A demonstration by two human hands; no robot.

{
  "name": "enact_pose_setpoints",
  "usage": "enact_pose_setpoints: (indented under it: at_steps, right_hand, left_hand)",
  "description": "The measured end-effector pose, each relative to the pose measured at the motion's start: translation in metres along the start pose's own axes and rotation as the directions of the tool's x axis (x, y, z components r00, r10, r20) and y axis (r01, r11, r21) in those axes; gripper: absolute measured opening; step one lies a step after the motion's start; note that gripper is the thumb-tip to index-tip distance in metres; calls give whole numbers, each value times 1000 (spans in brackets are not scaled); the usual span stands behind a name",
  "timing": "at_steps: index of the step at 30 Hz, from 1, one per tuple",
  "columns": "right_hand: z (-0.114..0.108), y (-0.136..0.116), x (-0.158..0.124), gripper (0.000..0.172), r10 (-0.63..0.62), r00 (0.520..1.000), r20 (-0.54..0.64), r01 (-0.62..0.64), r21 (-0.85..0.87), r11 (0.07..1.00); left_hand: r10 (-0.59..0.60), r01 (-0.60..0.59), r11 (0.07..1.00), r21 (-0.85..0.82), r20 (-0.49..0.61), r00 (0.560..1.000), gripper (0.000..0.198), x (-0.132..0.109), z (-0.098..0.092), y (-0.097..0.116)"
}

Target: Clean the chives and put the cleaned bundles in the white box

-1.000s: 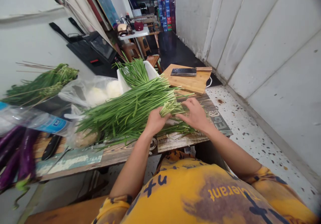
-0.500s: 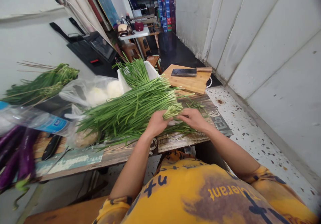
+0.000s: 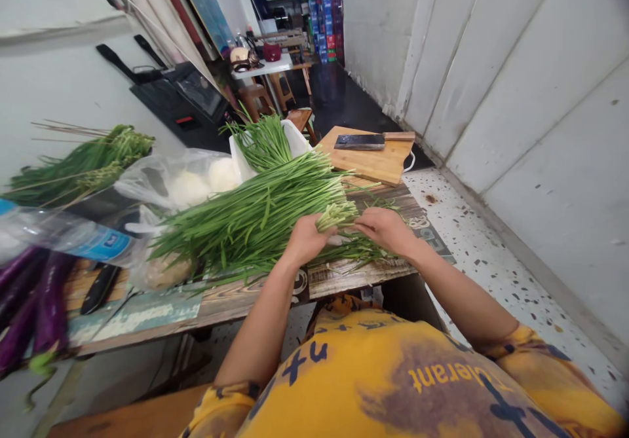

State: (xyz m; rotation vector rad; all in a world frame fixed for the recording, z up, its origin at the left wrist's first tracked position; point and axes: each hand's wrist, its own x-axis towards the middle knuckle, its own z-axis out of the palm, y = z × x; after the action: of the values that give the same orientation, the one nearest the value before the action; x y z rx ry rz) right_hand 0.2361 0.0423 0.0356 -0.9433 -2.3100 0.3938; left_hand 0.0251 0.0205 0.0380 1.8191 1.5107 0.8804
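Note:
A big pile of garlic chives [image 3: 255, 212] lies across the wooden table [image 3: 275, 289], its pale stem ends pointing right. My left hand [image 3: 308, 236] is closed round a small bunch of garlic chives [image 3: 339, 215] near the front of the pile. Just right of those stem ends, my right hand [image 3: 386, 230] is pinched, thumb against fingers. Whatever it grips is too small to make out. Loose green scraps [image 3: 358, 250] lie below and between the hands.
A cleaver [image 3: 361, 141] rests on a cutting board [image 3: 366, 163] at the far right. Behind the pile stands a white container [image 3: 296, 138] of chives. To the left are a plastic bag [image 3: 187, 182], a water bottle [image 3: 101, 240], a black-handled knife [image 3: 101, 289] and purple eggplants [image 3: 52, 300].
My right hand has moved slightly right and away from the stem ends, opening a small gap. The left hand keeps its hold on the bunch, almost unmoved.

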Motion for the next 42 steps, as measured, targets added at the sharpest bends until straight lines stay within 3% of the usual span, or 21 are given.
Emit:
enact_pose_setpoints:
  at_steps: [2,4,5,7,9,10,12,14,17,19,22,24,26,27,28,30,31,34,36,39,42]
  right_hand:
    - [-1,3,1,24,21,999,39,-25,87,996]
    - [-6,10,-1,25,164,986,17,-164,232,959]
    - [-10,14,-3,27,270,963,-20,-252,296,921]
    - [-16,22,-6,37,476,871,-122,-401,382,832]
    - [-20,24,-9,50,574,800,-175,-484,379,789]
    - [-20,22,-9,56,573,802,-168,-500,333,799]
    - [-18,16,-9,60,469,874,-127,-449,157,880]
    - [-13,7,-6,48,264,963,-58,-267,-60,962]
    - [-4,-1,-1,31,40,995,94,-20,-206,978]
    - [0,-3,2,34,20,986,165,-6,-82,997]
    - [4,-1,3,42,195,974,115,-221,304,927]
    - [4,4,3,48,442,896,-40,-355,533,768]
    - [1,12,3,50,627,760,-169,-389,656,647]
    - [-2,15,2,51,674,718,-175,-418,666,618]
    - [-4,18,1,53,695,705,-138,-469,645,604]
    - [-7,18,-1,60,683,730,-14,-572,533,623]
    - [-8,16,-2,63,644,764,30,-581,465,668]
    - [-3,5,-2,48,400,916,32,-392,283,875]
    - [-1,-1,-1,33,231,972,45,-235,202,951]
    - [-4,2,-2,28,114,985,127,-133,149,980]
    - [-13,12,-7,25,121,991,63,-125,60,990]
  left_hand:
    - [0,0,1000,1,11,1000,17,0,-1,0]
    - [-6,6,1000,-3,8,1000,18,-1,-2,-1]
    - [-11,11,1000,-11,2,1000,18,-1,-2,-1]
    - [-22,22,999,-31,-5,1000,17,-2,-3,-4]
    - [-27,27,999,-40,-2,1000,16,-1,-3,-6]
    - [-27,27,999,-41,2,1000,16,-1,-2,-7]
    - [-25,26,999,-33,13,1000,15,0,-1,-9]
    - [-24,24,1000,-18,23,999,15,1,-1,-11]
    - [-18,19,1000,-20,17,1000,14,1,-1,-10]
    - [-23,23,999,-32,22,999,15,1,-2,-9]
    - [-32,33,999,-43,42,999,16,0,-3,-7]
    - [-41,43,997,-65,38,998,17,0,-3,-7]
    - [-51,53,995,-86,32,998,18,0,-3,-9]
    - [-53,56,994,-91,32,998,19,1,-2,-11]
    - [-54,57,994,-91,32,998,19,1,-2,-12]
    - [-52,53,996,-71,26,998,19,2,-1,-14]
    - [-51,52,997,-59,23,998,19,2,0,-14]
    - [-45,46,998,-48,25,999,19,3,1,-14]
    - [-42,44,997,-69,31,999,20,2,1,-12]
    - [-46,48,996,-75,33,998,22,1,1,-11]
    - [-46,48,997,-60,34,998,20,1,0,-9]
